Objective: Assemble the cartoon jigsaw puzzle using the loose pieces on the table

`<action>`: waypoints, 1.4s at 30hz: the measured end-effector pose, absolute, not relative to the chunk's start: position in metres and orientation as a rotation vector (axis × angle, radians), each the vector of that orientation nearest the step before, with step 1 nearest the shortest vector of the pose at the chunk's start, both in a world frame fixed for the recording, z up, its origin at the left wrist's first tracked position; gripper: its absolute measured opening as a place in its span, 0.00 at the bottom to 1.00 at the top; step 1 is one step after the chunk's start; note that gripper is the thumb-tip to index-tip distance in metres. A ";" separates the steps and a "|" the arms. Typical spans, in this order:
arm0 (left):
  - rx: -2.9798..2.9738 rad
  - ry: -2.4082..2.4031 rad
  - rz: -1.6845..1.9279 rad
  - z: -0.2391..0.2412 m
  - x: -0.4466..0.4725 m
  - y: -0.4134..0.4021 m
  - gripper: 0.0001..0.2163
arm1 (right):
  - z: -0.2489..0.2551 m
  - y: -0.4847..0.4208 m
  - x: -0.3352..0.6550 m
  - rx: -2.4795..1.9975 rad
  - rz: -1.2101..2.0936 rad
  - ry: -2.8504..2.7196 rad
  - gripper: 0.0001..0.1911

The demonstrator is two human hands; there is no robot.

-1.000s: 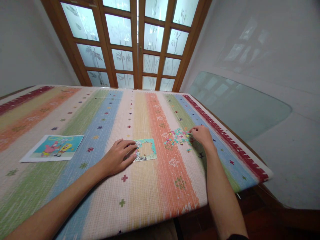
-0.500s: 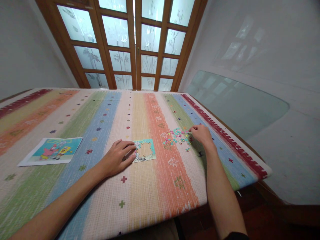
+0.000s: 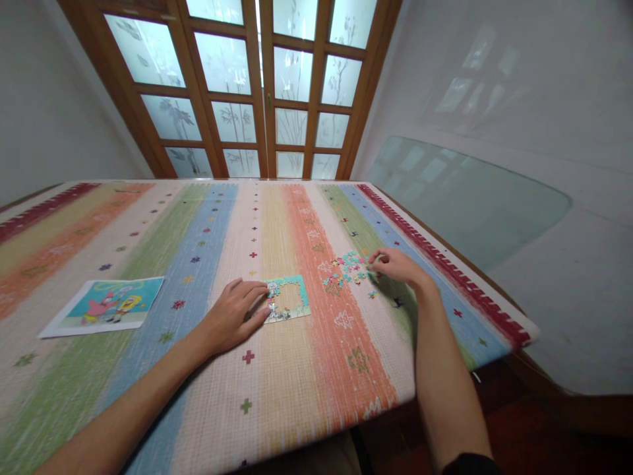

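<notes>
A small jigsaw puzzle (image 3: 305, 300) lies flat, its border filled with cartoon-printed pieces around a bare tan middle. My left hand (image 3: 236, 310) rests at its left side, fingers and thumb apart, the tips touching that edge and hiding part of it. Loose puzzle pieces (image 3: 350, 262), mostly turquoise with some pink and yellow, are scattered to the right of the puzzle. At the right side of this pile is my right hand (image 3: 395, 265), its thumb and forefinger drawn together. Whatever is between those fingertips is too small to make out.
A printed picture sheet (image 3: 106, 303) with cartoon figures lies on the left. The striped tablecloth (image 3: 208, 409) covers the table. Wooden doors with frosted panes (image 3: 237, 122) stand behind the far edge, and a wall (image 3: 558, 277) rises on the right.
My right hand has shifted slightly, its fingertips now lower and further left over the pile's edge. The left hand stays at the puzzle. The view has tilted a little.
</notes>
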State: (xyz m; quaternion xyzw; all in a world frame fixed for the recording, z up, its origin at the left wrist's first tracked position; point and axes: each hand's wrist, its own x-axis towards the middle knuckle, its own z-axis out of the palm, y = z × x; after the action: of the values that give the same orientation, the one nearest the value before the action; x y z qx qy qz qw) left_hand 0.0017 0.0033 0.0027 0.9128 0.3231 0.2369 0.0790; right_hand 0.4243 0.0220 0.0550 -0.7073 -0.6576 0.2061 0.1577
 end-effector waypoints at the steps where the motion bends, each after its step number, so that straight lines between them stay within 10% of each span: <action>1: 2.735 0.966 0.710 0.003 0.002 0.003 0.12 | 0.058 0.020 0.424 -1.982 0.688 -1.934 0.05; 10: 2.771 0.943 0.757 0.002 0.002 0.004 0.11 | 0.065 0.007 0.424 -1.949 1.183 -2.098 0.11; 42: 2.772 0.927 0.862 -0.001 0.004 0.006 0.09 | 0.049 0.017 0.430 -1.791 1.130 -2.198 0.11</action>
State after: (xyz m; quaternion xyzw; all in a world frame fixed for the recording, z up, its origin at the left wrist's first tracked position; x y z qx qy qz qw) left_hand 0.0043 0.0062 -0.0010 0.9086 0.3038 0.2827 0.0470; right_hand 0.4299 0.0172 0.0487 -0.5861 -0.7195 0.3700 0.0445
